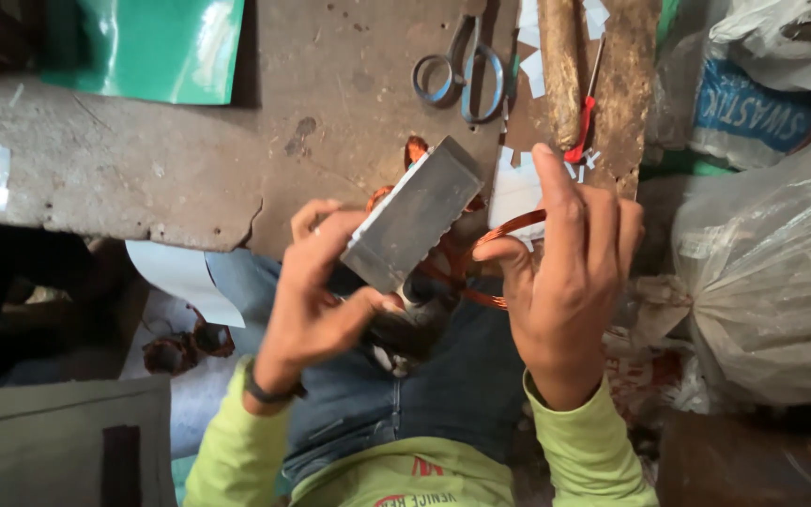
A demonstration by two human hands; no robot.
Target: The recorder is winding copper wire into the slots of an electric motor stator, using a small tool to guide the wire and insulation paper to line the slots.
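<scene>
My left hand [316,291] grips a grey rectangular metal block [413,214], a stack of thin steel plates held tilted above my lap. Copper wire coils [509,228] loop out from behind and below the block. My right hand [563,268] holds one loop of that copper wire, thumb and fingers pinched on it just right of the block. Both sleeves are light green, and a dark band sits on my left wrist.
A worn wooden bench [190,160] lies ahead with scissors [462,70], a red-handled screwdriver [586,108], white paper scraps and a green sheet [152,42]. Plastic bags [772,272] pile up at the right. More small copper coils [185,347] lie low at the left.
</scene>
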